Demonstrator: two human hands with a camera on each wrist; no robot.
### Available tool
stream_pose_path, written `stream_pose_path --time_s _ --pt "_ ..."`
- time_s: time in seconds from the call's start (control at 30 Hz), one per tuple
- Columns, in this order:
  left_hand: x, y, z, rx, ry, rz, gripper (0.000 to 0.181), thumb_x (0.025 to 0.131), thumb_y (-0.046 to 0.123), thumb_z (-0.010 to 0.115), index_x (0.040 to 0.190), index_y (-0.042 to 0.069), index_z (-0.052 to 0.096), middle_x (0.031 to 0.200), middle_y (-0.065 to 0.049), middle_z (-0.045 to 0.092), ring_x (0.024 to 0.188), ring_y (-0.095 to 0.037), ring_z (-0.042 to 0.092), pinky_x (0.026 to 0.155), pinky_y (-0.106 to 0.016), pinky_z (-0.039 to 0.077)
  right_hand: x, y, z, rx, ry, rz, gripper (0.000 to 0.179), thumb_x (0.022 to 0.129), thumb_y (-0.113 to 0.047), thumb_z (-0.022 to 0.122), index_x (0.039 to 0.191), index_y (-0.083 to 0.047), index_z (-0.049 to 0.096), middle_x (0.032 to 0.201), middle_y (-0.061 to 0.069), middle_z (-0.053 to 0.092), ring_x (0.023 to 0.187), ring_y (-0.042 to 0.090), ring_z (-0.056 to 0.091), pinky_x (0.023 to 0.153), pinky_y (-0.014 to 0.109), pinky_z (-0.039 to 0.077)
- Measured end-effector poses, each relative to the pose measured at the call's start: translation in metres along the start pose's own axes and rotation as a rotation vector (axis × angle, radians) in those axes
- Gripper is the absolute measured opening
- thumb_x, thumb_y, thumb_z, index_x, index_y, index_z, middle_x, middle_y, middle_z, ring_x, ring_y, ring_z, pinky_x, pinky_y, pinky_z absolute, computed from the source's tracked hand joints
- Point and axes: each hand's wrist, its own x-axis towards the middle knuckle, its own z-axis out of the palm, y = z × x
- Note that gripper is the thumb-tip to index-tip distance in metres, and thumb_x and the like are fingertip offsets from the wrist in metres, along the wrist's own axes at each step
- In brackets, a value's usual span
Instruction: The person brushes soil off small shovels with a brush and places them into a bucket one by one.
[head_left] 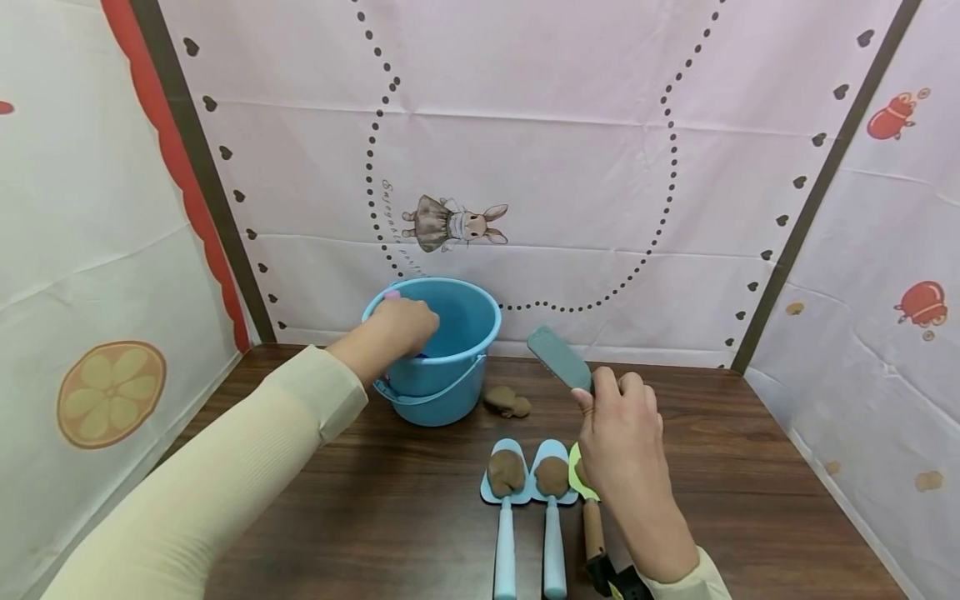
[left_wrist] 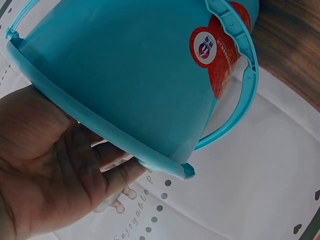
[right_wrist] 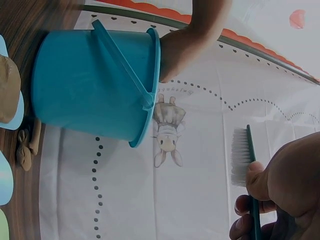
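My left hand (head_left: 408, 323) reaches over the rim of a blue bucket (head_left: 438, 410). In the left wrist view, the palm faces the bucket wall (left_wrist: 125, 75) with the fingers extended and their tips tucked behind the rim. A bit of pink (head_left: 392, 294) shows beside that hand. Raised to the right of the bucket, my right hand (head_left: 624, 442) grips a small brush (head_left: 558, 357) by its handle. White bristles (right_wrist: 241, 157) and a dark green back show in the right wrist view, the thumb lying along the brush.
Two light blue shovels (head_left: 506, 533) (head_left: 553, 533) lie side by side on the dark wooden table (head_left: 360, 517), each carrying a brown lump. A green shovel (head_left: 592, 525) with a brown handle lies beside them, under my right arm. Brown pieces (head_left: 507, 402) lie by the bucket. Printed cloth (head_left: 570, 183) stands behind.
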Motion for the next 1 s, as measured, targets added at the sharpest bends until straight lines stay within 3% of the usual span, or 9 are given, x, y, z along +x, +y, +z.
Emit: stream_pose_path --time_s 0.27,0.43,0.53,0.63,0.8,1.0 --pt "0.002 0.0 -0.002 -0.001 0.013 0.007 0.023 0.092 0.01 0.074 0.114 0.006 0.071 0.094 -0.01 0.07 0.083 -0.026 0.061 0.093 -0.048 0.051 0.001 0.0 0.002 0.003 0.005 0.002 0.025 0.097 -0.025 0.066 0.099 -0.003 0.056 0.08 0.011 0.042 0.07 0.028 0.042 0.061 0.04 0.036" --pt "-0.004 0.0 -0.006 -0.021 0.073 0.043 0.009 0.095 0.01 0.067 0.103 0.007 0.07 0.087 -0.009 0.067 0.08 -0.025 0.059 0.087 -0.046 0.051 0.001 -0.001 0.002 0.003 0.01 0.007 0.025 0.098 -0.026 0.065 0.099 -0.002 0.056 0.08 0.011 0.042 0.07 0.029 0.042 0.062 0.04 0.036" --pt "-0.015 0.0 -0.007 -0.112 0.156 0.075 0.01 0.099 0.013 0.063 0.101 0.009 0.072 0.091 -0.007 0.067 0.085 -0.023 0.06 0.088 -0.045 0.05 0.002 -0.001 0.002 0.006 0.016 0.004 0.025 0.098 -0.026 0.065 0.099 -0.002 0.056 0.079 0.011 0.042 0.07 0.028 0.042 0.061 0.04 0.036" --pt "-0.033 0.003 -0.004 -0.224 0.253 0.101 0.019 0.103 0.022 0.06 0.111 0.011 0.073 0.102 -0.007 0.068 0.095 -0.024 0.063 0.09 -0.045 0.051 0.002 -0.001 0.002 0.008 0.015 -0.002 0.026 0.098 -0.026 0.064 0.1 -0.002 0.057 0.079 0.011 0.042 0.069 0.028 0.042 0.062 0.041 0.037" --pt "-0.067 0.016 0.017 -0.341 0.422 0.081 0.039 0.1 0.033 0.065 0.132 0.009 0.065 0.123 -0.011 0.067 0.115 -0.031 0.064 0.098 -0.051 0.052 0.001 0.0 0.0 -0.001 0.013 -0.012 0.026 0.098 -0.026 0.065 0.098 -0.001 0.057 0.079 0.011 0.042 0.069 0.029 0.042 0.062 0.042 0.039" --pt "-0.1 0.036 0.045 -0.456 0.627 0.067 0.06 0.096 0.047 0.066 0.142 0.01 0.057 0.141 -0.012 0.057 0.134 -0.032 0.051 0.107 -0.054 0.045 0.002 0.0 -0.003 0.005 0.042 -0.027 0.026 0.097 -0.025 0.066 0.097 0.0 0.057 0.078 0.011 0.042 0.068 0.028 0.041 0.059 0.04 0.038"
